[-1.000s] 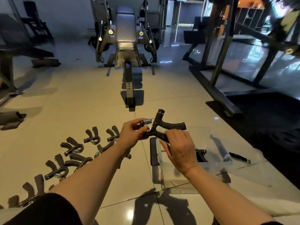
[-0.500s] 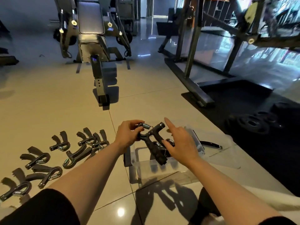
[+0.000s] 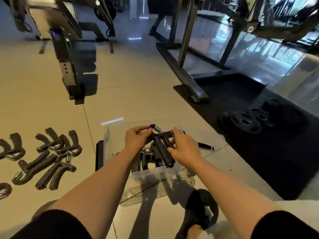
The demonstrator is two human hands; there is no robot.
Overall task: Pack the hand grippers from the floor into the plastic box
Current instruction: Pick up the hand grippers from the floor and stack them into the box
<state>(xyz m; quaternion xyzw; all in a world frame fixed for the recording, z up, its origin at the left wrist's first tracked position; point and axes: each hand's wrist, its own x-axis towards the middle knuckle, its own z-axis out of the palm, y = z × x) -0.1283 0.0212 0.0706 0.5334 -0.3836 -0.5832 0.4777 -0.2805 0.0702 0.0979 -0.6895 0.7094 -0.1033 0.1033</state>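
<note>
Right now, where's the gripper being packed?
In the head view, lower centre: the hand gripper is held by the left hand and right hand over the clear plastic box.

Hands hide most hand grippers (image 3: 148,157) inside the box (image 3: 151,171).

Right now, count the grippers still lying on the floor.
6 floor grippers: one at the left edge, four in an overlapping cluster, and one cut off at bottom left. More may lie out of frame.
</note>
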